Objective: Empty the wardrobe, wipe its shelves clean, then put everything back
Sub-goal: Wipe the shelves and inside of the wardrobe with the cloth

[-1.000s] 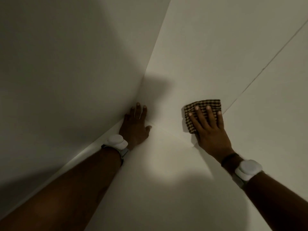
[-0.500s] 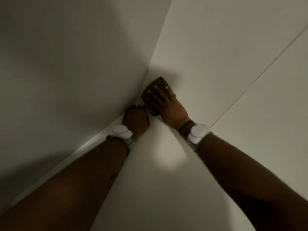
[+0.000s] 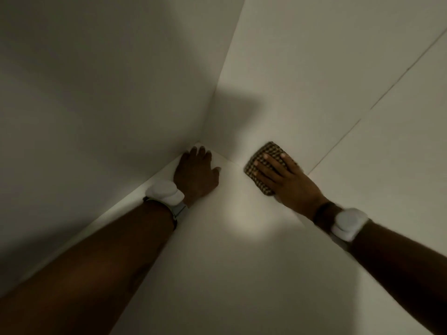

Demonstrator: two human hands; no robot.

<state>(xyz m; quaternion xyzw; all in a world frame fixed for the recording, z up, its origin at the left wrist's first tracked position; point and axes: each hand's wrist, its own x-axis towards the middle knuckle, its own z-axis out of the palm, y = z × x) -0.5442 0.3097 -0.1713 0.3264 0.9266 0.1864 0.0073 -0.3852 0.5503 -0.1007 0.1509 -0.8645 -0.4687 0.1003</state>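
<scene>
We see a right hand point(image 3: 290, 182) pressing a checked cloth point(image 3: 262, 158) with straight, spread fingers at the back edge of a white wardrobe shelf point(image 3: 229, 262). The left hand point(image 3: 197, 175) rests flat in the shelf's back left corner, holding nothing.

Single head-worn wide-angle view, forward and down, close into an inner corner of the wardrobe point(image 3: 208, 126).

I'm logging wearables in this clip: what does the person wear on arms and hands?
No sleeves or gloves: left hand and right hand are bare. Each wrist carries a rounded white device, the left wrist device on a grey strap, the right wrist device beside a dark band nearer the hand.
</scene>
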